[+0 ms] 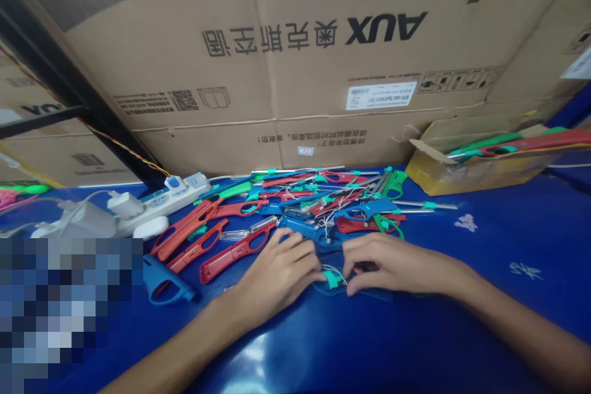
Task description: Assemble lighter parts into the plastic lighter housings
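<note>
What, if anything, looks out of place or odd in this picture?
The printed cardboard panel behind the blue table stands upside down: its AUX lettering is inverted. Before it, lighter casings lie jumbled, pointing every way.

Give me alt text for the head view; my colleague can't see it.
A person's left hand and right hand are close together at a small green piece with thin white wire, over a blue table. Beyond lies a heap of red, blue and green plastic casings, between a white power strip and an open cardboard box.
</note>
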The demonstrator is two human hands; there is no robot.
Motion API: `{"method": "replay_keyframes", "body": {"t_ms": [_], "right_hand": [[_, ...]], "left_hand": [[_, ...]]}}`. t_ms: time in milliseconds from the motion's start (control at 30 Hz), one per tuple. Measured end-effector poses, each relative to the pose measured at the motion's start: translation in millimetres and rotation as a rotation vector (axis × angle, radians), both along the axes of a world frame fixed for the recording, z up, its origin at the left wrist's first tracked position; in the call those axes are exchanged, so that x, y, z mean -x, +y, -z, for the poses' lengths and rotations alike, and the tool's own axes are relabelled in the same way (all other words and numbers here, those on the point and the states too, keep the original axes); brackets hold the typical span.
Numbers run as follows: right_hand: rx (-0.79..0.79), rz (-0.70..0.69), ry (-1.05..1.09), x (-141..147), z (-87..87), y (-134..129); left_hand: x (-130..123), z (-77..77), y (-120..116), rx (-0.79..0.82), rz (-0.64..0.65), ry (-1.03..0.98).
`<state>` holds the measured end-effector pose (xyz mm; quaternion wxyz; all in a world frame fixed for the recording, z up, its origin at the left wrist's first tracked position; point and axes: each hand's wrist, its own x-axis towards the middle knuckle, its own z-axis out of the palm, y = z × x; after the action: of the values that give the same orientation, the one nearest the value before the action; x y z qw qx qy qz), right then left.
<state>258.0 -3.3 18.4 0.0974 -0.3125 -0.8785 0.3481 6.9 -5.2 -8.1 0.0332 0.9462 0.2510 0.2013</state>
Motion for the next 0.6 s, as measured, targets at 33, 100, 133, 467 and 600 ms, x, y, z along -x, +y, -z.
{"method": "replay_keyframes", "body": {"t_ms": [33, 100, 133, 467, 600], "right_hand": [[0.002, 0.002, -0.004, 0.1, -0.3, 0.0], [0.001, 0.009, -0.012, 0.2, -1.1, -0.1], [-0.001, 0.016, -0.018, 0.1, -1.5, -0.2], [-0.059, 0.097, -0.061, -3.6, -2.2, -0.8], [-0.122, 0.09, -0.05, -5.0, -1.8, -0.3]], "left_hand": [[0.3, -0.4, 0.1, 0.01, 0.003, -0.002], [0.6, -1.3, 0.1, 0.03, 0.003, -0.01], [0.6, -1.5, 0.1, 0.043, 0.002, -0.01], [0.2, 0.4, -0.7, 0.105, -0.016, -0.037], [0.3, 1.5, 0.9, 0.103, -0.028, -0.056]]}}
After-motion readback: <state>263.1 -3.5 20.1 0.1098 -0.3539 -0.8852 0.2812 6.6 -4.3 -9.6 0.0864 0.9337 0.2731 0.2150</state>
